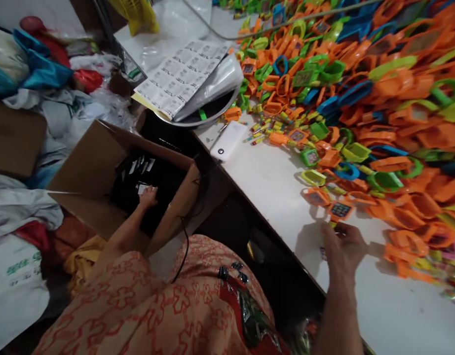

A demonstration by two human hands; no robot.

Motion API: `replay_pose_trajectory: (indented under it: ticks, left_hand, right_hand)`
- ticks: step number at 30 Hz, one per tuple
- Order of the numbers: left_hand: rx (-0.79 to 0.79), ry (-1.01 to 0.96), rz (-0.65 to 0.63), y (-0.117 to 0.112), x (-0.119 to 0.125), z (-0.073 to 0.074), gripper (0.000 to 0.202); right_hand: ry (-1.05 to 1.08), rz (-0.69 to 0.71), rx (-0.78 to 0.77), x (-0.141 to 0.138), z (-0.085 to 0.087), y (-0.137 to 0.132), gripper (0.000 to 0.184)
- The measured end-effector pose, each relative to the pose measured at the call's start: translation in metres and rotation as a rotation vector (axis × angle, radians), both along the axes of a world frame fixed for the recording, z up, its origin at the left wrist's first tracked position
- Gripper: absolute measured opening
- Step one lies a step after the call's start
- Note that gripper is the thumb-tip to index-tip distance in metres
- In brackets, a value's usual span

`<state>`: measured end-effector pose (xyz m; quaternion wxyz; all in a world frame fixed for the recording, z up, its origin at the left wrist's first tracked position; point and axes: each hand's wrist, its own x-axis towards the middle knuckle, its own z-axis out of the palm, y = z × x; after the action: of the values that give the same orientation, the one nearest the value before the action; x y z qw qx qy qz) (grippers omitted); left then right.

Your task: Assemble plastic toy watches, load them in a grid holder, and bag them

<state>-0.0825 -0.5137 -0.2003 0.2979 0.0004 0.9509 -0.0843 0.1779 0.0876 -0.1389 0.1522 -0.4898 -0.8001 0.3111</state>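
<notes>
My left hand (148,197) reaches down into an open cardboard box (179,197), its fingers closed at a small white piece (142,189) among black contents (161,172). What exactly that piece is cannot be made out. Over the white table, my right hand (344,241) is curled, thumb and finger pinched at the near end of an orange toy watch (340,211) with a dark face. A bit of yellow shows at those fingertips. Beside the wrist lies a small printed piece (322,252), partly hidden. Another orange toy watch (317,196) lies just beyond.
A large heap of orange, green, blue and yellow toy watches (398,128) covers the table's far side, with small coloured tubes (262,129) among them. A white power bank (229,140) lies near the edge (264,217). Printed sheets (183,74) rest on a round basin (212,118).
</notes>
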Motion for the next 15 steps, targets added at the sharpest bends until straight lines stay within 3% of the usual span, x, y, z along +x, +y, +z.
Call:
replay_pose_trajectory:
  ticks: [4,7,11,15]
  left_hand:
    - [0.000,-0.070,-0.136,-0.010,0.009,-0.031,0.086]
    - [-0.009,-0.082,-0.205,-0.016,-0.001,-0.040,0.082]
    - [-0.002,-0.075,-0.287,-0.015,-0.017,-0.038,0.056]
    - [0.020,-0.059,-0.307,-0.013,-0.022,-0.020,0.038]
  right_hand:
    - [-0.019,-0.102,-0.081,-0.008,0.013,-0.008,0.039]
    - [-0.061,-0.093,-0.071,-0.010,0.017,-0.010,0.040]
    - [-0.099,-0.073,-0.002,-0.008,0.013,-0.009,0.042]
    - [-0.089,-0.055,0.018,-0.007,0.008,-0.007,0.043]
